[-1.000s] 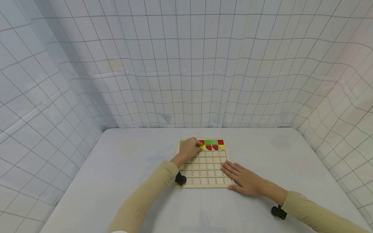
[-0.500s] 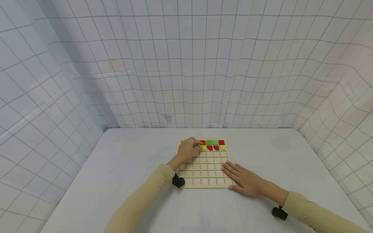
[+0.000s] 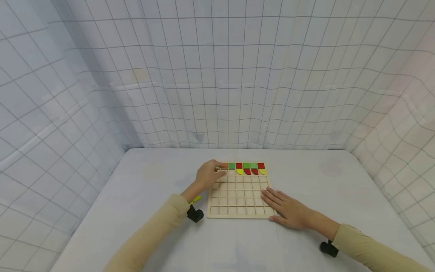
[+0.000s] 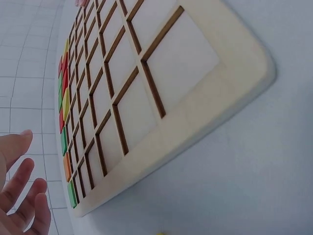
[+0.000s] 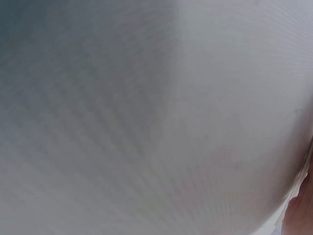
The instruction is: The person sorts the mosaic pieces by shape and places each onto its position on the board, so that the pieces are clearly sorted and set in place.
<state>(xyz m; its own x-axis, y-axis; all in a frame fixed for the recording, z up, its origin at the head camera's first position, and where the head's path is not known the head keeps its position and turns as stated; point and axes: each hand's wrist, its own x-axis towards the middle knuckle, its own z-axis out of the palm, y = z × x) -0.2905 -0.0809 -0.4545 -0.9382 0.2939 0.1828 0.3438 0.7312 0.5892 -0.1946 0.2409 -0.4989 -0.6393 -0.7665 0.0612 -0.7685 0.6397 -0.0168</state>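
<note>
A wooden grid board [image 3: 238,216] lies flat on the table. Coloured square tiles, such as a red square [image 3: 261,166] and an orange square [image 4: 67,167], fill its back row. Below them sit a yellow quarter-round piece [image 3: 239,172], two red ones [image 3: 250,172] and another yellow one [image 3: 262,172]. My left hand [image 3: 205,175] hovers over the back left corner, thumb and fingers apart; the left wrist view shows nothing between them. My right hand [image 3: 289,211] rests flat with spread fingers on the board's right edge. In the right wrist view only a sliver of this hand [image 5: 299,210] shows.
Something yellow [image 3: 197,198] lies on the table left of the board, partly hidden by my left wrist. White table [image 3: 238,245] surrounds the board. Grid-patterned curtains [image 3: 217,94] stand behind it and on both sides.
My left hand has moved left from the yellow quarter-round piece, which now shows fully in its cell. The orange square and the yellow thing by the wrist have come into view. My right hand stays put.
</note>
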